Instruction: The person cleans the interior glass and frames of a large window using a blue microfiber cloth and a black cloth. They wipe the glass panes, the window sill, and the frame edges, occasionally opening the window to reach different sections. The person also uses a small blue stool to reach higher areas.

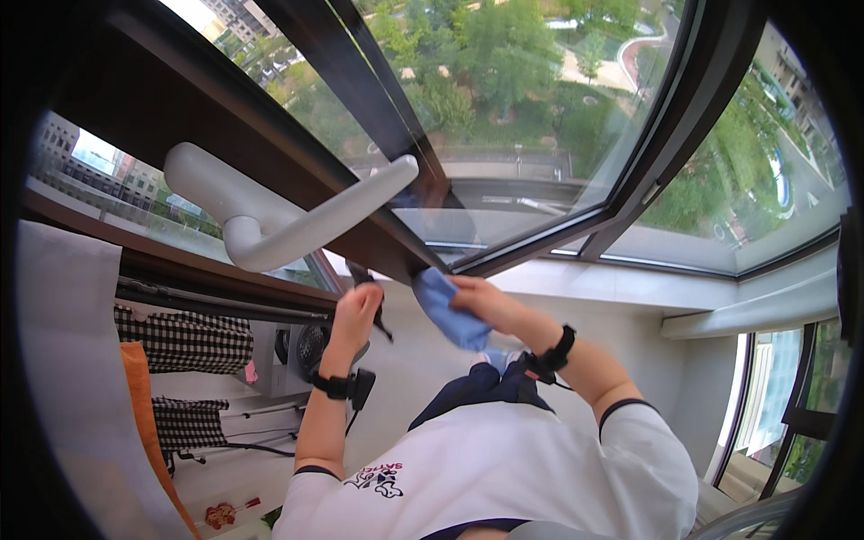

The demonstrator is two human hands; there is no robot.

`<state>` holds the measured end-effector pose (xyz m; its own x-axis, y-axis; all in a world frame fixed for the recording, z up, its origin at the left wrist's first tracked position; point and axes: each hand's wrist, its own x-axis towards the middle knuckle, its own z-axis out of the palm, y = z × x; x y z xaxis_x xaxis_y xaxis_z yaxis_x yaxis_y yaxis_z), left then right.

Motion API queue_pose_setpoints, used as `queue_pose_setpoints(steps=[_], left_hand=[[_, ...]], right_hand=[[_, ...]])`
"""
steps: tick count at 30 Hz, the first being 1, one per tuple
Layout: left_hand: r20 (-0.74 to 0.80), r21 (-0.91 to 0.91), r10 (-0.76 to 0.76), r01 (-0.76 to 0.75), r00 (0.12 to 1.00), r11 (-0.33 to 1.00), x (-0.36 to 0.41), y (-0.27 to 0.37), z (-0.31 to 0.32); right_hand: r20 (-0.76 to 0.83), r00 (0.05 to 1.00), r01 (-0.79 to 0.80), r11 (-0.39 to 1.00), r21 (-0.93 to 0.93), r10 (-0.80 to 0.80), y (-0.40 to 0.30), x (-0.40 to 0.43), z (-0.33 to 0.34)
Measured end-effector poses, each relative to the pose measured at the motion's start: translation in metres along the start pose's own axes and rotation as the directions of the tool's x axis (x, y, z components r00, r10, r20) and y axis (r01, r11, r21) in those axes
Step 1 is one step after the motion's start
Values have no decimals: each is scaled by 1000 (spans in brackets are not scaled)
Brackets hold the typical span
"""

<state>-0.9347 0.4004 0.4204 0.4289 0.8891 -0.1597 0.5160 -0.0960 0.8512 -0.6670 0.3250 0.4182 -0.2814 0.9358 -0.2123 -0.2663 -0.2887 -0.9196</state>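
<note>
A light-blue cloth (449, 310) is bunched in my right hand (489, 304), against the lower corner of an open window sash (398, 246) with a dark brown frame. My left hand (358, 310) is curled into a fist to the left of the cloth. It appears closed on a dark, slender object (380, 314), which shows above and below the fist; its kind is unclear. Across the sash frame, above my left hand, a grey window handle (290, 223) sticks out, touched by neither hand.
A white windowsill (580, 287) runs under the panes on the right. To the left are black-and-white checked cloths (182, 337), an orange cloth (142, 398), a pale hanging fabric (74, 378) and a front-loading machine (310, 347). Trees show outside, far below.
</note>
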Motion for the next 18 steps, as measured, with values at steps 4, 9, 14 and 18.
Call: queue_pose_setpoints(steps=[4,9,14,18], left_hand=[[488,-589,-269,541,830,600,-33,2,52],[480,-814,-185,514,857,270,-41,-12,81],[494,-616,-272,553,826,561,-30,24,92],[657,220,-4,-187,754,957,-7,116,126]], right_hand=[[189,872,474,682,-558,-452,42,-5,25],[337,941,23,991,-135,23,22,-25,17],[-237,961,-182,972,-147,144,59,-39,-56],[-199,934,-184,875,447,298,87,-61,-51]])
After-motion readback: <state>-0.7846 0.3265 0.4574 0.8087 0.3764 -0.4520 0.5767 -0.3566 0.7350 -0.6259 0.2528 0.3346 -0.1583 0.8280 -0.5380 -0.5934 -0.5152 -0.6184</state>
